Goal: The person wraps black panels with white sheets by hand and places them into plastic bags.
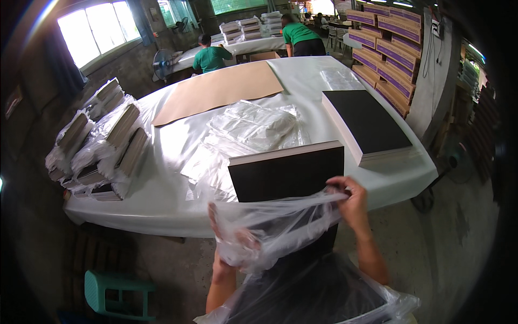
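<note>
In front of me a thick stack of black-faced sheets (pixel 286 174) stands on its edge at the table's near side, black face toward me. A clear plastic bag (pixel 280 216) is stretched across its lower part. My right hand (pixel 352 198) pinches the bag's edge at the right, beside the stack. My left hand (pixel 236 243) is at the bag's left side, partly covered by the film, which blurs its fingers; it holds the bag there. More clear plastic (pixel 324 291) spreads over a dark surface close to my body.
The white-covered table (pixel 178 156) bears loose clear bags (pixel 253 127), a brown sheet (pixel 221 89), another black-topped stack (pixel 369 124) and plastic-wrapped bundles (pixel 105 140). A green stool (pixel 118 294) stands at lower left. Cartons (pixel 388 54) are piled at right; two people in green work beyond.
</note>
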